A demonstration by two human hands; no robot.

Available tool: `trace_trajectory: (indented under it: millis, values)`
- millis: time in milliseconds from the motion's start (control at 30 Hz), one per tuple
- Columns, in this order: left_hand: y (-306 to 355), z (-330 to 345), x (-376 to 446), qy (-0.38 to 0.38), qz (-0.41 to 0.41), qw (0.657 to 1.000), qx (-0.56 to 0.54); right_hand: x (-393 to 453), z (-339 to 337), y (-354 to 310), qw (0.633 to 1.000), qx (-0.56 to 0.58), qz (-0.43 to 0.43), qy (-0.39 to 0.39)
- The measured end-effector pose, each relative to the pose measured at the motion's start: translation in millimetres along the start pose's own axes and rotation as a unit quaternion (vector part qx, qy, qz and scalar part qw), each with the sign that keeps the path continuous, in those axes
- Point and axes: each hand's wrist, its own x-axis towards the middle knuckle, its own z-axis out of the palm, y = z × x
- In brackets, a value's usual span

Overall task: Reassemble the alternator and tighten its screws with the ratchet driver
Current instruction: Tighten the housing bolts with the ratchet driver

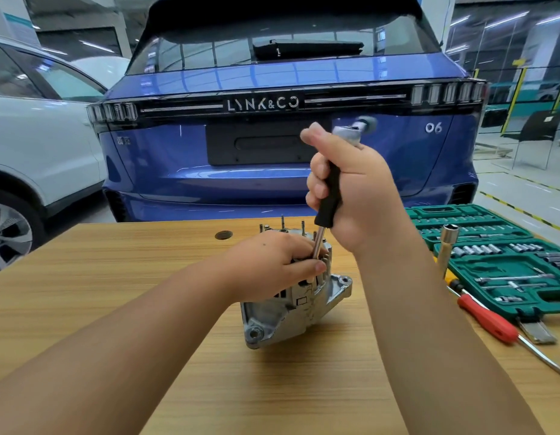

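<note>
I see the green moulded tool case point(492, 271) open at the table's right edge, its slots holding rows of small chrome sockets and a few bars. Against it lean a tall chrome socket point(446, 246) and a red-handled screwdriver point(487, 318). The alternator point(291, 306), cast silvery metal with ribbed vents, stands mid-table on the wood-grain table point(115, 277). My left hand point(272, 265) curls over its top, pinching the shaft. My right hand point(350, 183) grips the ratchet driver point(330, 196) by its black handle, upright above the alternator.
</note>
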Motion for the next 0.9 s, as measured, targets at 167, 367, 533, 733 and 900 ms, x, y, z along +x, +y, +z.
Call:
trace_trajectory:
  millis: [167,367,533,733,900]
  values:
    - [-1,1,0,0.005,-0.01,1.0,-0.006,0,-5,7,0.986,-0.012,-0.104,-0.13]
    - [1,1,-1,0.018,0.002,1.0,-0.01,1,0,15,0.984,-0.046,-0.14,-0.104]
    - [1,0,0,0.019,0.008,1.0,-0.005,2,-2,10,0.986,0.041,-0.08,-0.139]
    - [2,1,0,0.008,0.005,1.0,-0.005,-4,9,10,0.994,-0.057,-0.098,0.013]
    - [0,1,1,0.011,0.004,1.0,-0.003,0,1,5,0.999,-0.01,-0.034,0.02]
